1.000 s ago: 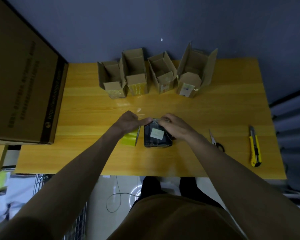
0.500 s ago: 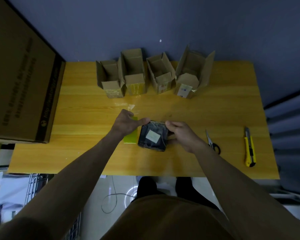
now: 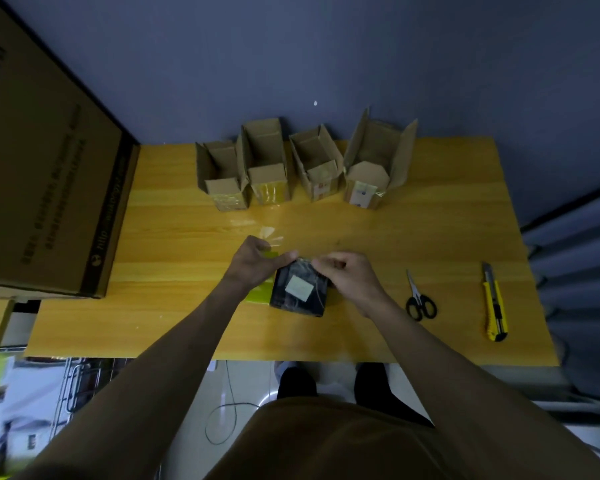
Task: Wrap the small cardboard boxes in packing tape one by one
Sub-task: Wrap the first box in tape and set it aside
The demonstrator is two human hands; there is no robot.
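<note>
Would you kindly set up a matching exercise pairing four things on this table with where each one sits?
Things:
1. scissors
2. utility knife
3. dark box
4. open cardboard boxes

Places:
A. in a row at the far edge
B. nearest the table's right edge
C. between the left hand and right hand
D. between the right hand and the knife

Pairs: 1-D, 2-B, 3-C, 4-A

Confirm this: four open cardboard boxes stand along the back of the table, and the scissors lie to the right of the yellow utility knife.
Not quite. The head view shows four open cardboard boxes along the back of the table, but the scissors lie to the left of the yellow utility knife, between it and the right hand.
</note>
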